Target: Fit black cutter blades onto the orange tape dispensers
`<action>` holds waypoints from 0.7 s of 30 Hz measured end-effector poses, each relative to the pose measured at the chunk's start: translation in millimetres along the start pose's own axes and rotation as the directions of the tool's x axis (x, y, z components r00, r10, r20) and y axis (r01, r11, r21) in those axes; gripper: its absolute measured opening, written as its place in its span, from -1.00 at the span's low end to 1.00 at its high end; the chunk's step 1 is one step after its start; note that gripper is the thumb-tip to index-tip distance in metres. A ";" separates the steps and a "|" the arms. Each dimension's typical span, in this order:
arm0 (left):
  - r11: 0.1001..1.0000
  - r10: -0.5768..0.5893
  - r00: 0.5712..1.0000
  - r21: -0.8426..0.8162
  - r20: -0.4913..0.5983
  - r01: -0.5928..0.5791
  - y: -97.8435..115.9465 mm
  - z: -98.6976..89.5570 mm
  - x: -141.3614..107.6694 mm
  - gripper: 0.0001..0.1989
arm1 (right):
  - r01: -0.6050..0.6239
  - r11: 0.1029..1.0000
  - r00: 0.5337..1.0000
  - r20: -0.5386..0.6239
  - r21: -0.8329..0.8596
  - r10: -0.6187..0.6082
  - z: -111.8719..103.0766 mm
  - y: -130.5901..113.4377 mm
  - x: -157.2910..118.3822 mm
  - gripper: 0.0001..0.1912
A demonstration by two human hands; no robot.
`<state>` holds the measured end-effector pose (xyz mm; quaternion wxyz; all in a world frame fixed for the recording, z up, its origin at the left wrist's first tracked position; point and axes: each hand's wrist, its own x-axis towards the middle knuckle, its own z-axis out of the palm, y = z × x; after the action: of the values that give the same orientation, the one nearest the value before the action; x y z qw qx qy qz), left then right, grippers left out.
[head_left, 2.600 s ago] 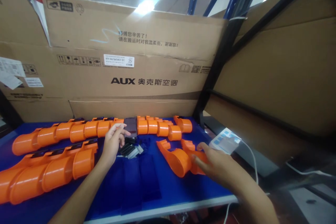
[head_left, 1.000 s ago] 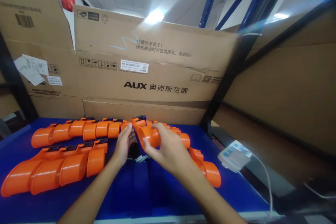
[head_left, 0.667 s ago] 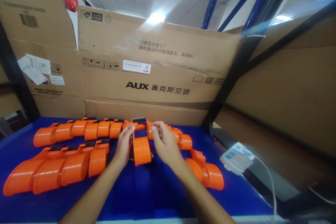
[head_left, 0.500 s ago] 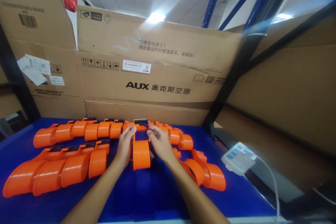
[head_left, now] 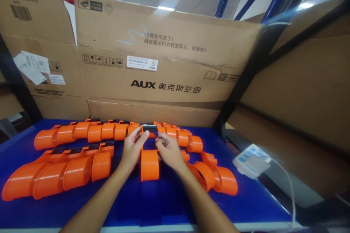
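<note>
Hands (head_left: pixel 151 149), fingers curled, grip an orange piece (head_left: pixel 150 165) (black-topped).

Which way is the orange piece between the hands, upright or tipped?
The orange piece is upright: black strip on top, round part below.

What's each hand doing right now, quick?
Left hand: closed on the orange part, thumb at its black top piece.
Right hand: fingers curled at the part's right side; firm hold can't be told.
</note>
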<state>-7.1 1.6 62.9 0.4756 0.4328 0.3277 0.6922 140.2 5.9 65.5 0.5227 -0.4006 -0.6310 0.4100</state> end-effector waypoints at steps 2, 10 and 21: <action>1.000 -0.001 1.000 0.015 0.014 0.001 -2.2 -1.2 0.0 -0.55 | -0.006 1.000 1.000 0.020 -0.019 0.007 -1.4 0.0 -1.2 -0.85; 0.999 0.003 0.998 0.051 0.068 -0.006 -4.2 -3.9 3.5 -0.58 | 0.024 0.997 0.999 0.028 -0.077 -0.022 -2.4 -4.1 -7.2 -0.76; 0.998 -0.051 0.997 -0.032 0.051 0.053 7.6 2.0 -0.1 -0.64 | 0.019 0.997 1.000 0.012 -0.080 -0.018 -3.7 -3.9 -6.6 -0.77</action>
<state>-8.0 -0.8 70.3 0.5087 0.4331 0.3151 0.6740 144.4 -1.3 67.4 0.5063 -0.4130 -0.6538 0.3816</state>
